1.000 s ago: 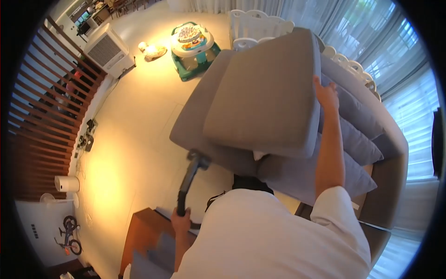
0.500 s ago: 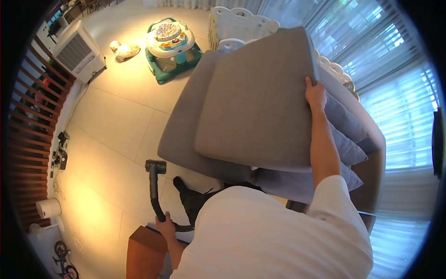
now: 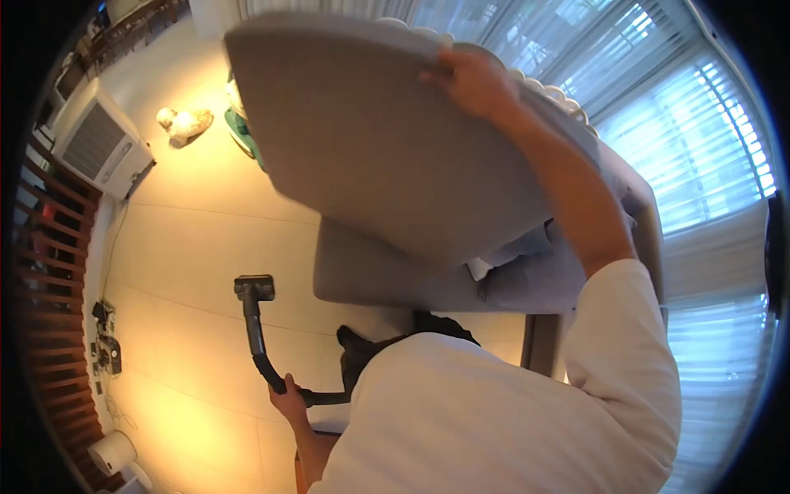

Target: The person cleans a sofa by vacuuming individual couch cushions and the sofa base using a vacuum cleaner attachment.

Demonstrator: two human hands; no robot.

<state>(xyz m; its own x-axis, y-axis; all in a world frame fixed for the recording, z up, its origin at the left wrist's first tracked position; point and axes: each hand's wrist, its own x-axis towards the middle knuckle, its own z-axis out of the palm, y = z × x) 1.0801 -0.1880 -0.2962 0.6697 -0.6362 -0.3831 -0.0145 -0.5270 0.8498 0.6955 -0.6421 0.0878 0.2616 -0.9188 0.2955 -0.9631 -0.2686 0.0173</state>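
My right hand [image 3: 480, 85], slightly blurred, grips the upper edge of a large grey seat cushion [image 3: 378, 132]. The cushion is tilted up over the grey sofa [image 3: 378, 267], its lower edge close to the seat; whether they touch I cannot tell. My left hand [image 3: 288, 401] is closed around the black handle of a vacuum cleaner hose [image 3: 265, 369]. At its far end, the wide vacuum nozzle [image 3: 255, 287] points away from me over the tiled floor. Part of a grey pillow [image 3: 527, 244] shows beneath the raised cushion.
A white air cooler [image 3: 100, 144] and a dog-shaped figure [image 3: 184, 124] are at the far left. The cushion mostly hides a green baby walker [image 3: 240, 136]. Wooden slats [image 3: 53, 272] line the left, cables and plugs [image 3: 107, 346] beside them. Sheer curtains [image 3: 708, 362] hang at right.
My right hand has lifted the cushion and swung it up and to the left, covering most of the baby walker. The left hand keeps its hold on the vacuum hose handle.
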